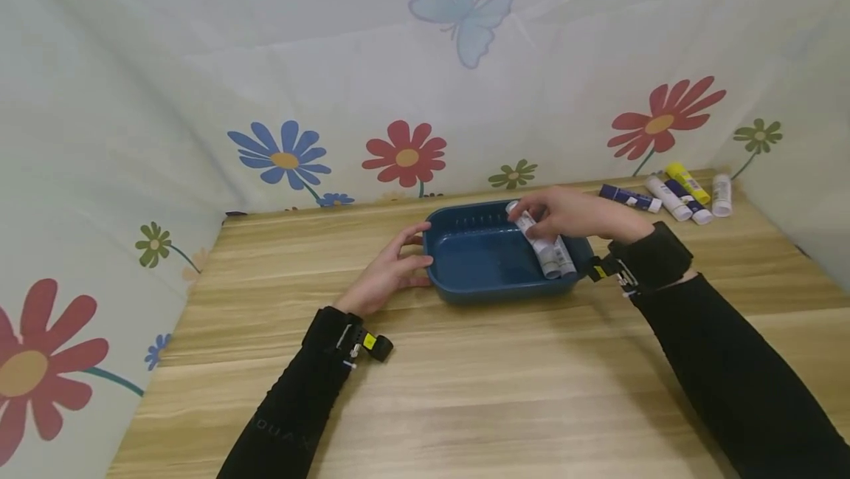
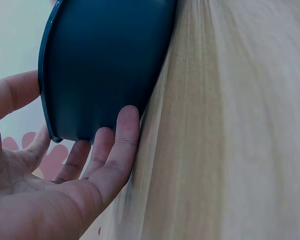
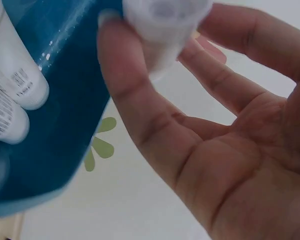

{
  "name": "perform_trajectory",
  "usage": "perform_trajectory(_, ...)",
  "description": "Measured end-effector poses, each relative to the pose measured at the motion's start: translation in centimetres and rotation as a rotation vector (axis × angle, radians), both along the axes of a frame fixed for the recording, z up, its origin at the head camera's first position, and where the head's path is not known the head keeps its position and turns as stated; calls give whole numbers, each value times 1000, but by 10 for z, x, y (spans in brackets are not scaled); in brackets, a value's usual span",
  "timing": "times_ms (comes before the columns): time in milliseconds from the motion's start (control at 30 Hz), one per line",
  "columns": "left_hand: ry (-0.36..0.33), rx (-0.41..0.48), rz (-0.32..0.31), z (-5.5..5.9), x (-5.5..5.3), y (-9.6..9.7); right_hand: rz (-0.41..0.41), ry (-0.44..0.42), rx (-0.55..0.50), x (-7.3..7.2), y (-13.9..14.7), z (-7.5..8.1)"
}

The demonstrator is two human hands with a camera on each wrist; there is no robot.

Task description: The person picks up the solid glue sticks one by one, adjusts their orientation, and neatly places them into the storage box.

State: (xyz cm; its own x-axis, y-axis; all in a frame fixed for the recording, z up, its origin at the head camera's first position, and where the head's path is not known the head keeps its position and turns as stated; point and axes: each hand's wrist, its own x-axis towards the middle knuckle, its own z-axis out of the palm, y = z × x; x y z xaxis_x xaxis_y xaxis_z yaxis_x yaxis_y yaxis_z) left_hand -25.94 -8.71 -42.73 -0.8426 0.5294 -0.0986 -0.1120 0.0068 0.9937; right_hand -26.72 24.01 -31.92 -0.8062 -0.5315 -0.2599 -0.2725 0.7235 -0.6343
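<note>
A blue plastic basket (image 1: 491, 290) stands on the table in the head view. At its left end my left hand (image 1: 393, 269) touches the outer wall and rim with its fingers; the left wrist view shows them resting against the wall. Over the basket's right part, my right hand (image 1: 564, 215) pinches a white glue stick (image 3: 160, 45) between thumb and fingers. Two more white glue sticks, a nearer one (image 3: 5, 112) and a farther one (image 3: 20, 65), lie side by side inside the basket below this hand. The held stick's label is mostly hidden.
Right of the basket lie several more glue sticks: a dark blue one (image 1: 629, 198) apart, then a white one (image 1: 667, 197), a yellow one (image 1: 687, 182), another dark blue one (image 1: 688, 201) and a white one (image 1: 721, 195). A flower-printed curtain (image 1: 345, 73) encloses the wooden table (image 1: 465, 390).
</note>
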Motion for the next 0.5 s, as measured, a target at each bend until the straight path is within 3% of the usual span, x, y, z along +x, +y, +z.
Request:
perform_trajectory(233, 14, 0, -2, 2, 0, -1, 27, -43, 104, -7, -11, 9)
perform_trajectory(500, 13, -3, -11, 0, -1, -1, 43, -70, 156, -15, -15, -2)
